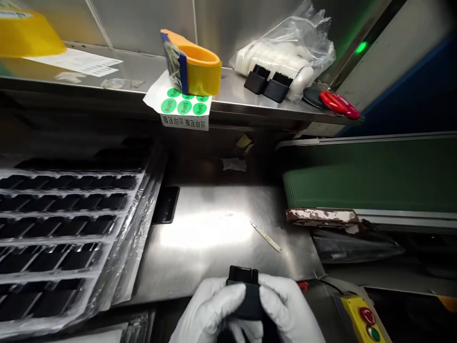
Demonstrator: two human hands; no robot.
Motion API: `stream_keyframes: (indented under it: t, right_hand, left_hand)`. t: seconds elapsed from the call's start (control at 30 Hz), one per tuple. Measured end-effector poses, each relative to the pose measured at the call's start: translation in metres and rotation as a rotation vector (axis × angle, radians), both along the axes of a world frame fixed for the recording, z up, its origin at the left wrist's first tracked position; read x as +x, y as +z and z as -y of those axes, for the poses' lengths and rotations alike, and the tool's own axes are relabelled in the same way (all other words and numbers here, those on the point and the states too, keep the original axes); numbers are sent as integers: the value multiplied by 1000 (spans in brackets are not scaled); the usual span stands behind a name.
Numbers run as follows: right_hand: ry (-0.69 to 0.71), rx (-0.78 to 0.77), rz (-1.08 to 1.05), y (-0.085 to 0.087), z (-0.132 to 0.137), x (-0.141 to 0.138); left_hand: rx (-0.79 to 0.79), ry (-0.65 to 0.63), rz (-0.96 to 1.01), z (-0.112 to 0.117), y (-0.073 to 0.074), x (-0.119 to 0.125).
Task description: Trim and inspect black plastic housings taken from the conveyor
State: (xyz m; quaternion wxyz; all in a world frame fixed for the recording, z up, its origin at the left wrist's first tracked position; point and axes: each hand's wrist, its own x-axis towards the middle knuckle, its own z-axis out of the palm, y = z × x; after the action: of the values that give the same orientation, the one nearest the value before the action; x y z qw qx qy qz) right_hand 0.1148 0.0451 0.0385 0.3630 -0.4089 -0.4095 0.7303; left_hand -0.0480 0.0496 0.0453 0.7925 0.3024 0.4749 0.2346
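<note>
Both my hands wear white gloves and meet at the bottom middle of the view. My left hand [210, 309] and my right hand [285, 307] are closed together around a small black plastic housing [244, 283], whose open top end sticks up between the thumbs. The housing is held just above the near edge of the shiny steel worktop [210, 228]. A thin metal blade [266, 237] lies on the worktop a little beyond my right hand.
Clear trays [60, 238] of black parts fill the left. A green conveyor belt [367, 178] runs at the right. The upper shelf [243, 102] carries a yellow tape dispenser [194, 64], green RoHS stickers [183, 105], two black housings [267, 83], a plastic bag [285, 52], red scissors [339, 104]. A button box [364, 319] sits bottom right.
</note>
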Motion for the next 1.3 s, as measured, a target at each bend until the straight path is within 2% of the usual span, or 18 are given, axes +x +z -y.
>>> stream_keyframes:
  t: [0.07, 0.13, 0.23, 0.33, 0.4, 0.5, 0.53, 0.7, 0.83, 0.97, 1.03, 1.07, 1.2, 1.23, 1.3]
  right_hand:
    - [8, -5, -38, -1, -5, -7]
    - [-41, -65, -32, -3, -8, -13]
    - [-166, -228, -15, -8, -9, -19]
    - [-249, -321, -42, -15, -10, -21]
    - [-236, -239, -69, -17, -13, -23]
    - [-182, -74, -107, -16, -19, -30]
    - [-168, -77, -142, -14, -20, -34]
    - [-67, -223, -330, -4, -20, -47]
    - [-36, -267, -299, 10, -11, -50]
    - [-18, -302, -243, 18, -3, -49]
    - [-92, -283, -179, 15, 1, -48]
    - [-145, -244, -161, 12, 2, -47]
    - [-224, -7, -227, -1, 10, -41]
    - [-227, 23, -269, -3, 12, -40]
    - [-245, 27, -364, -4, 15, -40]
  left_hand:
    - [-7, 14, 36, -5, -1, -2]
    - [24, 89, 31, -7, -2, -5]
    - [174, 202, -40, -10, 0, -13]
    - [344, 137, -94, -15, 6, -26]
    - [461, 110, -109, -19, 10, -36]
    - [579, 146, -113, -22, 19, -45]
    - [556, 154, -88, -23, 24, -46]
    - [193, 125, 25, -23, 45, -43]
    - [163, 157, -86, -16, 42, -45]
    - [132, 180, 48, -4, 36, -45]
    - [223, 198, 133, 4, 34, -44]
    - [323, 215, 138, 8, 33, -44]
    - [910, 278, -78, 22, 22, -46]
    - [1013, 283, -129, 24, 20, -46]
    - [1118, 279, -188, 28, 21, -44]
